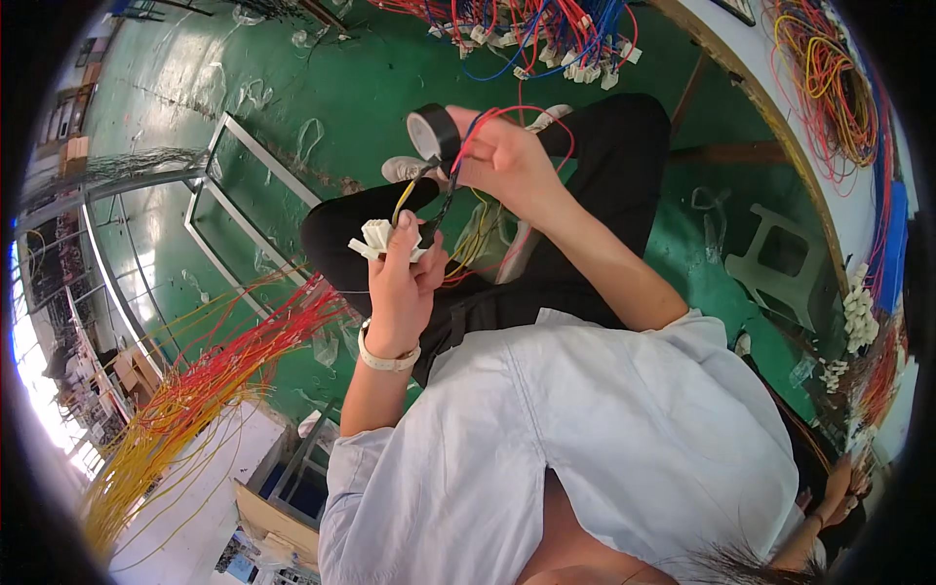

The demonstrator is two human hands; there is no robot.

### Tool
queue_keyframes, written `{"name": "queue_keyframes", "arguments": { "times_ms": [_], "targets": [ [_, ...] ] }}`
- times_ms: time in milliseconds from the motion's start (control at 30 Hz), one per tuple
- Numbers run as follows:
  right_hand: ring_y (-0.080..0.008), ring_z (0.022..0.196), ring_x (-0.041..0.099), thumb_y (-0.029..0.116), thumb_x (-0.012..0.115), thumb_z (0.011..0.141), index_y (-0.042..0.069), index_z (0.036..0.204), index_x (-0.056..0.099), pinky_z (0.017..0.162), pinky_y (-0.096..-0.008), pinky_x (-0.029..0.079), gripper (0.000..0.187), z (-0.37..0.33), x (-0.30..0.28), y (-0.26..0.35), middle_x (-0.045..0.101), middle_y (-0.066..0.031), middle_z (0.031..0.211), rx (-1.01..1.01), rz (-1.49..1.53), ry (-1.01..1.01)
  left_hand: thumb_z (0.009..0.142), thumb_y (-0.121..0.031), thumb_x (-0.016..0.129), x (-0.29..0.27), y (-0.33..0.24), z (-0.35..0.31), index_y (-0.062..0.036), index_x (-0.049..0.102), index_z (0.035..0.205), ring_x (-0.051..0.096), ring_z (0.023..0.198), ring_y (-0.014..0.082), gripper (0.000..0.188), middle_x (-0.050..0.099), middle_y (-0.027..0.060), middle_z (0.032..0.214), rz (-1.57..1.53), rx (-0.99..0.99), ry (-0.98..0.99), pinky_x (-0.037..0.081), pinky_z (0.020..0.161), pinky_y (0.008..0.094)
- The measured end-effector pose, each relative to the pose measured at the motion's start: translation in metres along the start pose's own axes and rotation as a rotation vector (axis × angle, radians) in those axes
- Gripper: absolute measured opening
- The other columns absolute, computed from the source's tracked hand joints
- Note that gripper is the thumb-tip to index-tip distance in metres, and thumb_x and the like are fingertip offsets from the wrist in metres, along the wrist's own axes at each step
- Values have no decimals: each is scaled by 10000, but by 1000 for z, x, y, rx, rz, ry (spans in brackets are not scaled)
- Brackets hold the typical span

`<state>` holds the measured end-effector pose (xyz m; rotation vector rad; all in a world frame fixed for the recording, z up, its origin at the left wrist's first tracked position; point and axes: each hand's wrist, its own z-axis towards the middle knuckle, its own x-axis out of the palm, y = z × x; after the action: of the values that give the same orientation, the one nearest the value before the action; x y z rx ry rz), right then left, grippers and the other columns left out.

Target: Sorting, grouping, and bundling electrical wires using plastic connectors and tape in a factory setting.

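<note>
My left hand is closed around the end of a wire harness, with a cluster of white plastic connectors showing beside the thumb. From that grip a yellow wire and a dark, wrapped stretch of the harness run up to my right hand. A roll of black electrical tape sits at the fingertips of my right hand, which is closed on it. Red wires loop over the back of that hand. Looser yellow and red wires hang below, over my lap.
A thick bundle of red and yellow wires lies at the left, beside a metal frame. Red and blue wires with white connectors hang at the top. A plastic stool stands right, near a table edge. Another person's hand shows lower right.
</note>
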<state>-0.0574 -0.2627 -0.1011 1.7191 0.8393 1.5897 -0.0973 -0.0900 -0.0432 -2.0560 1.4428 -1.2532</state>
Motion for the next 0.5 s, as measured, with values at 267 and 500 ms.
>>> {"name": "queue_keyframes", "arguments": {
  "times_ms": [267, 500],
  "targets": [
    [-298, 1170, 545, 141, 590, 841, 22, 886, 583, 917, -350, 482, 127, -1, 0, 47, 479, -238, 1318, 414, -33, 530, 942, -312, 564, -12, 4, 2, -114, 468, 817, 250, 454, 39, 253, 388, -35, 571, -21, 49, -87, 153, 402, 211],
    [-166, 1013, 573, -122, 694, 624, 6, 936, 570, 847, -268, 491, 360, -7, -21, 40, 574, -75, 1080, 317, -326, 480, 961, -261, 535, -10, -3, -6, -101, 472, 811, 228, 468, 40, 228, 314, -55, 562, 5, 34, 9, 147, 421, 218]
  ]
}}
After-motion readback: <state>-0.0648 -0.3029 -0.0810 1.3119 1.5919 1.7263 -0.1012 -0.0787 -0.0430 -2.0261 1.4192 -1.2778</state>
